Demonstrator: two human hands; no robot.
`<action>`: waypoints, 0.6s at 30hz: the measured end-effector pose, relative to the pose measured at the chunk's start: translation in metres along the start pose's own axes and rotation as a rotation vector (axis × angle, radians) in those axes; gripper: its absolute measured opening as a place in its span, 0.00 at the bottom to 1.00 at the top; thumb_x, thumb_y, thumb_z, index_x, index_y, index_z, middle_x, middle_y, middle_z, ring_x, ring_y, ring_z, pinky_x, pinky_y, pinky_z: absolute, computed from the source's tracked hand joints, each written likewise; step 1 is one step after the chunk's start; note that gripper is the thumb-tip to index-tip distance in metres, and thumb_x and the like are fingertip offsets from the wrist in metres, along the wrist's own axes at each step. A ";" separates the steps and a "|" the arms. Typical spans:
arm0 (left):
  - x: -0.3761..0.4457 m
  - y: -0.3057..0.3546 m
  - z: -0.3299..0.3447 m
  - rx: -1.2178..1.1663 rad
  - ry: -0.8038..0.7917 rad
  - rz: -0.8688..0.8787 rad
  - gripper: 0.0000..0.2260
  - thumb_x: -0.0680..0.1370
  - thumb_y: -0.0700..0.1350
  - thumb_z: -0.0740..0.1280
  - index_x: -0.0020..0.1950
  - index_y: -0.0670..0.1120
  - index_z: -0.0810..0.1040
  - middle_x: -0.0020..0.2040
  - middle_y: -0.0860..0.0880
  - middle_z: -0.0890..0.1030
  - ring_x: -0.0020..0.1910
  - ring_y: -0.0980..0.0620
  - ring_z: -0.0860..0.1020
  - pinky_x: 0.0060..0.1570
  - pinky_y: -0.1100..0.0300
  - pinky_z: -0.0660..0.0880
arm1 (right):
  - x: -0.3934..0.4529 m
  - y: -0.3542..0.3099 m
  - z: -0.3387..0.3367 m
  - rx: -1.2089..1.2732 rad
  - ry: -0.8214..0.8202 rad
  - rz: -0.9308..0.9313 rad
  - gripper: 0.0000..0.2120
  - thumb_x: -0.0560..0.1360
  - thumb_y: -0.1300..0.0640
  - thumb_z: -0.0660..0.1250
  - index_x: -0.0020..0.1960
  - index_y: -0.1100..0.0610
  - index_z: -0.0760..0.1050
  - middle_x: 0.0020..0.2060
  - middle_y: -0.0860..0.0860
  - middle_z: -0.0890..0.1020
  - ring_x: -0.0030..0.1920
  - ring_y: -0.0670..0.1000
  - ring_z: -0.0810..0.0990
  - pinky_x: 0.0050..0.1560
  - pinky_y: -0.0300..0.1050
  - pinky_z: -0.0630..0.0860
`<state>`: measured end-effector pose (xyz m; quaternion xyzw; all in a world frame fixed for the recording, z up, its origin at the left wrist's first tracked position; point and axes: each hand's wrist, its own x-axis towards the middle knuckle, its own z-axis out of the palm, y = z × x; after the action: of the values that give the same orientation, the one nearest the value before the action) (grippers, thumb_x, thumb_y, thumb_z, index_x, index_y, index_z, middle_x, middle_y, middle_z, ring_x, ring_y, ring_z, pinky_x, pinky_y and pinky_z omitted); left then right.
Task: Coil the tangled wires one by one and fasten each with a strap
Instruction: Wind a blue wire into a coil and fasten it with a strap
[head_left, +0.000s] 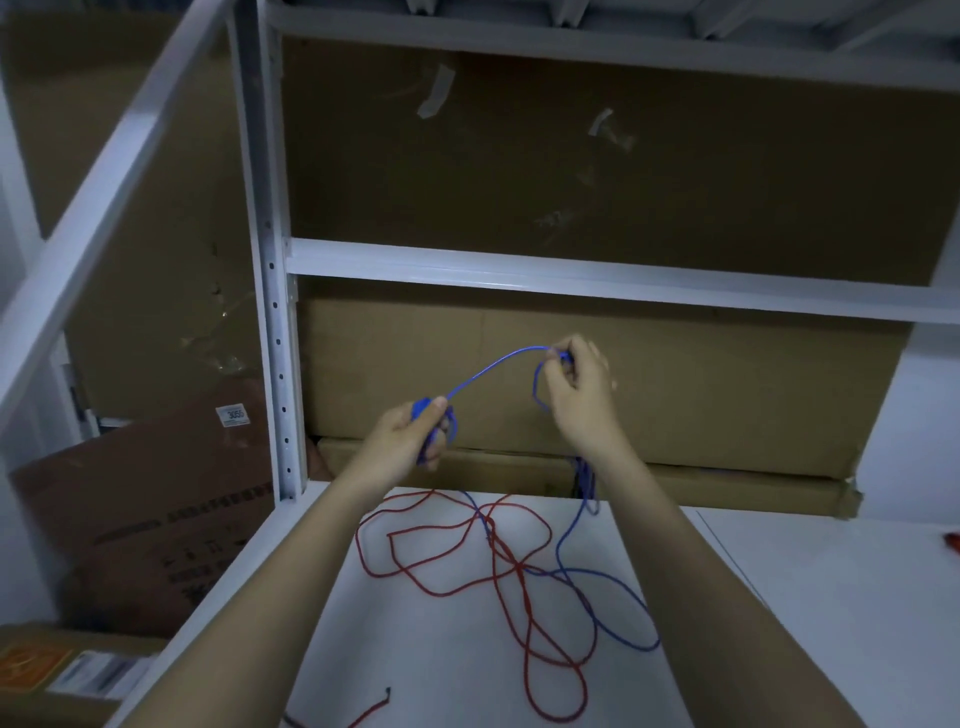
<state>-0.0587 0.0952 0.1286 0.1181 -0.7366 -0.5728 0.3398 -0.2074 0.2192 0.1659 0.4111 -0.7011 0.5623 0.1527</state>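
At the near edge of the white counter lies a short loose end of red wire with a dark tip. Just beyond it the red wire sprawls in tangled loops across the counter, crossed by the blue wire, whose slack loop lies to the right of the red and overlaps it near the middle. A small red object sits at the counter's right edge, too cut off to identify. From the counter the blue wire rises toward the hands, which are raised above the far edge. The left hand has its fingers curled around a small bundle of blue wire turns. The right hand, higher and to the right, pinches the blue wire between thumb and fingertips, and a strand arcs between the two hands. Behind them flat cardboard boxes stand against the white metal shelving frame, and more cartons lean at the left
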 end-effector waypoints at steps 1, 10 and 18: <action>-0.006 0.001 0.001 -0.070 -0.036 -0.037 0.16 0.83 0.46 0.56 0.36 0.43 0.69 0.25 0.47 0.66 0.25 0.53 0.64 0.29 0.64 0.66 | 0.004 0.004 0.002 -0.151 0.008 -0.045 0.07 0.79 0.57 0.59 0.42 0.52 0.67 0.39 0.46 0.69 0.46 0.47 0.65 0.49 0.45 0.58; -0.021 0.014 -0.011 -0.676 0.008 -0.034 0.16 0.84 0.47 0.51 0.45 0.41 0.72 0.27 0.51 0.70 0.27 0.55 0.69 0.33 0.66 0.70 | -0.060 0.040 0.053 -0.522 -0.454 -0.383 0.04 0.73 0.51 0.53 0.41 0.50 0.63 0.36 0.44 0.67 0.46 0.51 0.67 0.44 0.45 0.53; -0.027 -0.030 0.006 0.088 0.077 0.083 0.14 0.85 0.43 0.50 0.52 0.41 0.75 0.45 0.52 0.80 0.44 0.63 0.79 0.50 0.69 0.72 | -0.123 0.036 0.079 -0.134 -0.493 -0.224 0.18 0.70 0.51 0.54 0.49 0.56 0.79 0.43 0.44 0.79 0.48 0.45 0.73 0.51 0.40 0.64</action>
<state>-0.0491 0.1051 0.0906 0.1245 -0.7516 -0.5203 0.3858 -0.1387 0.1976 0.0337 0.5995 -0.7027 0.3775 0.0657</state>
